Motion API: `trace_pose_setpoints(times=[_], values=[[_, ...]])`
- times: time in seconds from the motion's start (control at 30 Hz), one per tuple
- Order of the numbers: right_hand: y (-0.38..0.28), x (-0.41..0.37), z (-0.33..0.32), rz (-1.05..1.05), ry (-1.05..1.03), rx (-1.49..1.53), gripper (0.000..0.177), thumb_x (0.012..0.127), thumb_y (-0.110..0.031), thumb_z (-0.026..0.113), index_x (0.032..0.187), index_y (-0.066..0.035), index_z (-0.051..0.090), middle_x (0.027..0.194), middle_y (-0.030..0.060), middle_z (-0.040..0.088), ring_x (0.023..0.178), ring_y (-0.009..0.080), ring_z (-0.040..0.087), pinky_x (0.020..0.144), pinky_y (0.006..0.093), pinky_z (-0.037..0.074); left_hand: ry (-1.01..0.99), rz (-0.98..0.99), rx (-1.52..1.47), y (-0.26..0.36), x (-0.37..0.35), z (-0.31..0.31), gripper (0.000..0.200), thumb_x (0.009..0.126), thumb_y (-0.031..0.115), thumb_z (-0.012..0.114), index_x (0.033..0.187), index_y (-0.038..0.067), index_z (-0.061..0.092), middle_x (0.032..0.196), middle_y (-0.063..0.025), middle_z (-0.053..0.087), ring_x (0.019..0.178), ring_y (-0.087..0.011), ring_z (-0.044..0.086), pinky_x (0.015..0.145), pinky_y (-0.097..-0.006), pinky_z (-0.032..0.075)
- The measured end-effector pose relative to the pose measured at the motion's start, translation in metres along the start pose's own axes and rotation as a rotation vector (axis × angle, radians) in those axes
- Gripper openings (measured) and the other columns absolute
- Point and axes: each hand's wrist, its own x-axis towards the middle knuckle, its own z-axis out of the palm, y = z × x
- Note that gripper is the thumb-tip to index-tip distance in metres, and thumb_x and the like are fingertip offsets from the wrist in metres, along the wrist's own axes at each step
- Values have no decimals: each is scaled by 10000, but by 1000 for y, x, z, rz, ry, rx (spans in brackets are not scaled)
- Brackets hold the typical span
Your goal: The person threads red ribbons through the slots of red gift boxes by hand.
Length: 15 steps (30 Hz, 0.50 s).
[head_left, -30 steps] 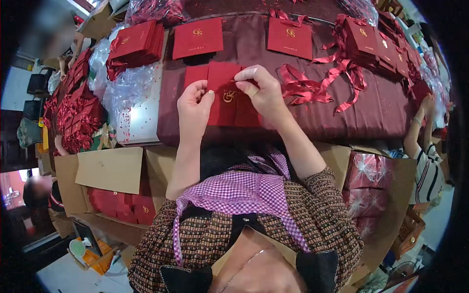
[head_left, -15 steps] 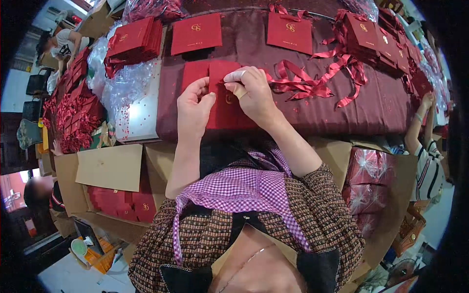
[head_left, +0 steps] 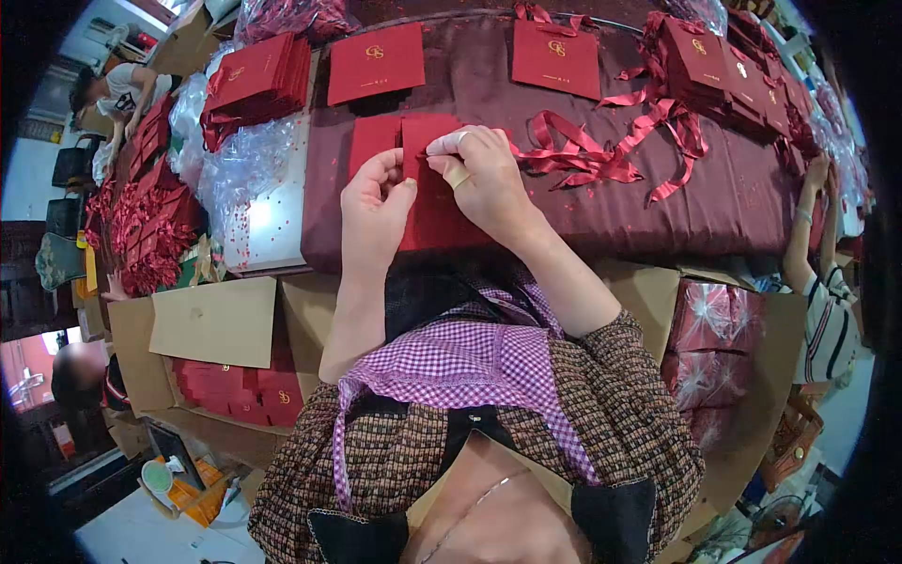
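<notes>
Red bag (head_left: 434, 214), long axis apparently forward, is overlapped by right hand (head_left: 484, 179), edged by left hand (head_left: 374, 211); fingertips nearly closed, hold unclear.

Left hand (head_left: 378, 199) raised, fingers curled; right hand (head_left: 477, 171) angling inward, thumb close to forefinger, both forearms (head_left: 575, 280) reaching forward!

a workshop for hand assembly or packing, by the look of it: a cloth-covered tabletop (head_left: 742, 211) carries stacked red bags (head_left: 258, 80) at eleven and two o'clock, with loose ribbons (head_left: 587, 160) at one. open cartons at nine (head_left: 211, 320) and four (head_left: 775, 376) hold more goods, and other people work at ten (head_left: 127, 89) and three (head_left: 829, 329).
</notes>
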Motion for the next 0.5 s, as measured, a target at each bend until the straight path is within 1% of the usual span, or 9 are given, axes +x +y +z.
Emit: trace_pose_setpoints(times=[0.03,0.1,0.23,0.3,0.33,0.37,0.4,0.43,0.5], values=[[-1,0,0,0,1,1,123,747,-55,691,838,-59,608,840,50,643,824,249,597,765,359,412,0,0,1,0,0,0,389,784,-108,567,1170,-66,557,971,-41,602,835,-86,550,764,-202,453],[-2,2,-1,-13,-21,-27,129,741,-43,685,830,-56,594,830,60,635,817,263,591,763,371,414,26,124,95,-1,-2,2,308,801,-60,582,1108,-52,587,883,11,581,760,-50,511,675,-197,445],[-9,7,-4,-75,-21,-96,106,747,-65,652,821,-59,576,800,91,595,793,281,566,736,395,395,55,185,160,-4,-2,7,298,797,-53,586,1095,-44,590,855,6,574,744,-41,500,641,-199,440],[-15,10,-7,-135,-51,-270,107,744,-84,637,813,-53,561,774,98,571,763,288,552,728,399,394,72,275,303,-2,-4,12,306,779,-61,580,1085,-41,589,826,-42,586,731,-72,530,639,-221,455],[-19,11,-9,-134,-49,-271,107,744,-84,637,813,-53,561,774,98,571,763,288,552,728,399,394,87,387,355,-7,-3,12,305,759,-73,570,1062,-41,590,807,-98,590,722,-130,564,645,-257,472],[-23,12,-10,-142,-90,-352,96,754,-64,627,826,-51,565,789,98,572,769,285,550,726,391,396,84,387,355,-7,-2,13,305,759,-73,570,1062,-41,590,807,-98,590,722,-130,564,645,-257,472],[-25,12,-11,-149,-131,-432,89,764,-44,617,838,-49,569,803,98,572,776,282,547,723,383,398,86,457,400,-8,-1,15,303,754,-78,564,1053,-41,592,805,-110,591,718,-154,573,647,-271,477],[-24,12,-11,-148,-129,-434,89,764,-44,617,838,-49,569,803,98,572,776,282,547,723,383,398,87,528,445,-8,0,15,301,748,-84,559,1045,-42,594,803,-121,592,715,-179,582,649,-285,483],[-21,12,-11,-97,-172,-343,77,774,-54,617,834,-26,577,807,123,600,783,304,580,719,393,430,76,493,431,-7,-2,14,292,751,-84,556,1038,-41,595,797,-118,585,707,-176,576,642,-285,480]])
